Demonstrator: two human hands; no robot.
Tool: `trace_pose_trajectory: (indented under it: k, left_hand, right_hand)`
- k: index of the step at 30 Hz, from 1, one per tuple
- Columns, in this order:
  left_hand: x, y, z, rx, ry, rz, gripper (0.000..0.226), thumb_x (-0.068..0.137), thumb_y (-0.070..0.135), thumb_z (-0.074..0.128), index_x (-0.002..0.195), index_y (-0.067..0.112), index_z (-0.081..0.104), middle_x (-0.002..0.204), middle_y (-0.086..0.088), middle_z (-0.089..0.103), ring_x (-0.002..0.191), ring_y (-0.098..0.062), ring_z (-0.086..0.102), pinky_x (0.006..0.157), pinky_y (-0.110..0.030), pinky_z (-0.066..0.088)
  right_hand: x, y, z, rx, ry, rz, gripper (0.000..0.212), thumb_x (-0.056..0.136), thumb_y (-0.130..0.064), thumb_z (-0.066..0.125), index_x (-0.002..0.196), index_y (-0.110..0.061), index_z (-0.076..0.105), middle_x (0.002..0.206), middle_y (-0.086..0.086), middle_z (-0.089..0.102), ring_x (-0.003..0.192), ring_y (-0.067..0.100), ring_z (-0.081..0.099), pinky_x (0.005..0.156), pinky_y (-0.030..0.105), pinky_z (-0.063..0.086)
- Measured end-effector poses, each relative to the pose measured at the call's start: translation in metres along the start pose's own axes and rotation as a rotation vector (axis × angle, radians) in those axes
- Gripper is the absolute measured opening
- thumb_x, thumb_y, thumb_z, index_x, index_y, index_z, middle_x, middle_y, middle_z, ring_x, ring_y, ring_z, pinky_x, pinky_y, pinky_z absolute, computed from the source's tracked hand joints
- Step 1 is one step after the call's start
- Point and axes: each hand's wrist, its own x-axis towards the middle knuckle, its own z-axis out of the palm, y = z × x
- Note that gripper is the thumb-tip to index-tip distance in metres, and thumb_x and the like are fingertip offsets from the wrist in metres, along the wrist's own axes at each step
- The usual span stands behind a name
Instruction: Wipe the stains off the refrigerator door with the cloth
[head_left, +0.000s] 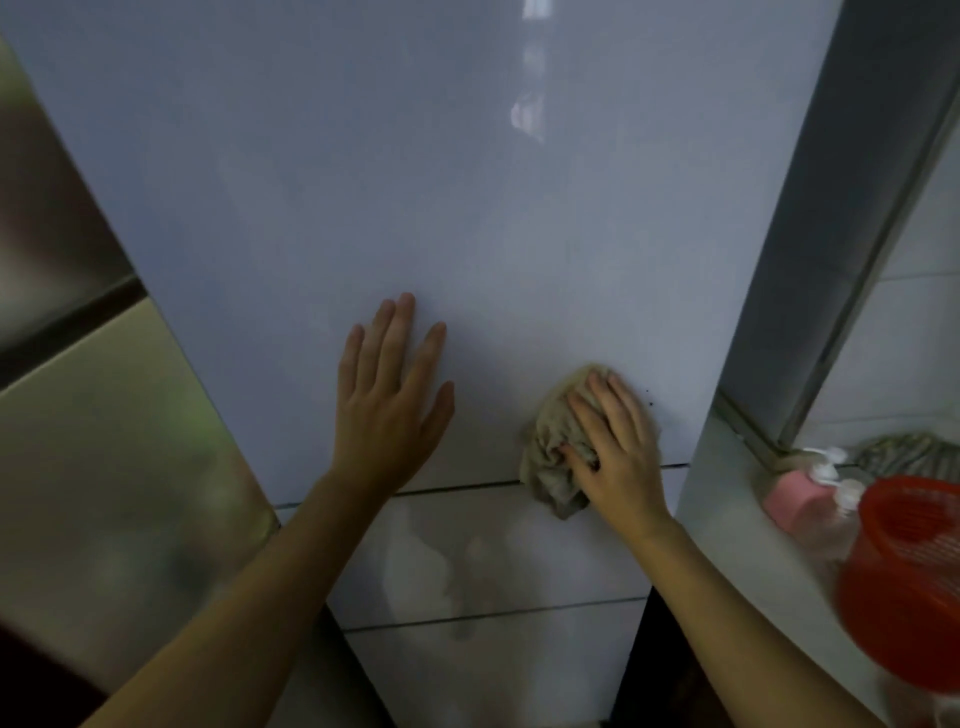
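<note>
Head view, looking down along a pale, glossy door, upright and filling the middle of the frame. Low on it and toward its right edge, a bunched beige cloth, pressed flat against the surface; long axis roughly up and down the door, top tipped a little to the right, lower end hanging across the dark seam onto the panel below. Just right of the cloth's top, a few small dark specks on the door. Over the cloth, the right hand: back toward the camera, fingers nearly straight and pointing up the door with a slight lean left, thumb hooked into the folds, gripping the cloth and holding it against the door; forearm coming in from the lower right. Well left of it, the left hand: open, palm flat on the bare door just above the seam, fingers straight, slightly spread and pointing up, thumb out to the right, holding nothing; forearm rising from the lower left. Right of the door, a pale worktop with a pink pump bottle and, nearer the camera, a red mesh basket, blurred. Behind these, white wall tiles.
</note>
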Motion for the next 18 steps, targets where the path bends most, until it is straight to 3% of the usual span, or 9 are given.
trace_pose_trajectory:
  k: [5,18]
  left_hand:
    - [0.009,-0.01,-0.004,0.037,-0.038,0.035,0.055,0.1,0.033,0.059,0.148,0.009,0.049,0.161,-0.024,0.033,0.152,-0.039,0.029,0.12,-0.06,0.03]
    - [0.004,0.003,0.014,-0.018,0.03,-0.056,0.057,0.098,0.032,0.061,0.147,0.004,0.049,0.16,-0.027,0.033,0.152,-0.042,0.028,0.122,-0.061,0.026]
  right_hand:
    - [0.017,-0.008,-0.007,0.103,0.13,0.269,0.057,0.098,-0.029,0.063,0.147,-0.004,0.049,0.163,0.013,0.032,0.157,0.026,0.02,0.13,0.039,0.019]
    - [0.015,-0.022,0.002,0.129,0.129,0.335,0.062,0.099,-0.03,0.059,0.154,-0.015,0.035,0.167,0.004,0.022,0.158,0.028,0.018,0.13,0.035,0.014]
